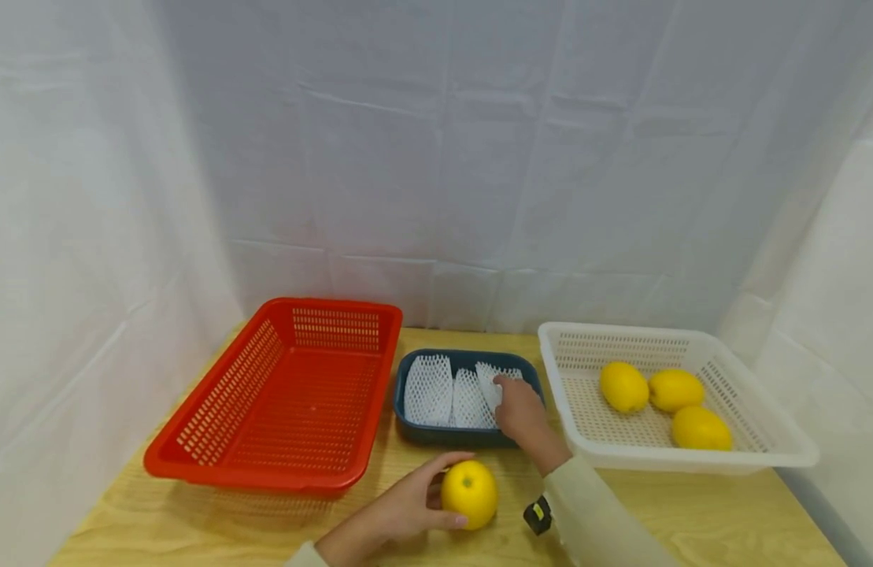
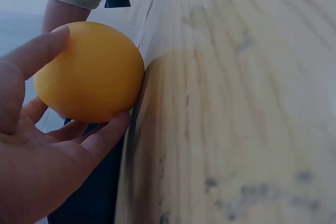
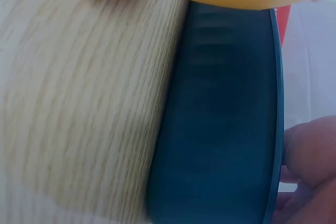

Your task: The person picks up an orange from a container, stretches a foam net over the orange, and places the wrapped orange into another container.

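My left hand point(image 1: 415, 500) grips a round yellow fruit point(image 1: 469, 494) with thumb and fingers spread around its side, close over the table in front of the blue box. The left wrist view shows the same fruit point(image 2: 92, 72) between thumb and fingers. Inside the dark blue box point(image 1: 457, 437) lie several white foam net sleeves point(image 1: 429, 394). My right hand point(image 1: 524, 413) reaches over the box's right end, its curled fingers pinching the rightmost foam net sleeve point(image 1: 487, 386). In the right wrist view the box wall point(image 3: 226, 114) hides part of the fingers point(image 3: 315, 150).
A red slotted basket point(image 1: 368, 441) stands on the left of the wooden table point(image 1: 719, 512). To the right, a white basket point(image 1: 691, 459) holds three yellow fruits point(image 1: 623, 386). White cloth point(image 1: 436, 157) hangs behind and at both sides. A black wrist device point(image 1: 538, 516) sits by the right sleeve.
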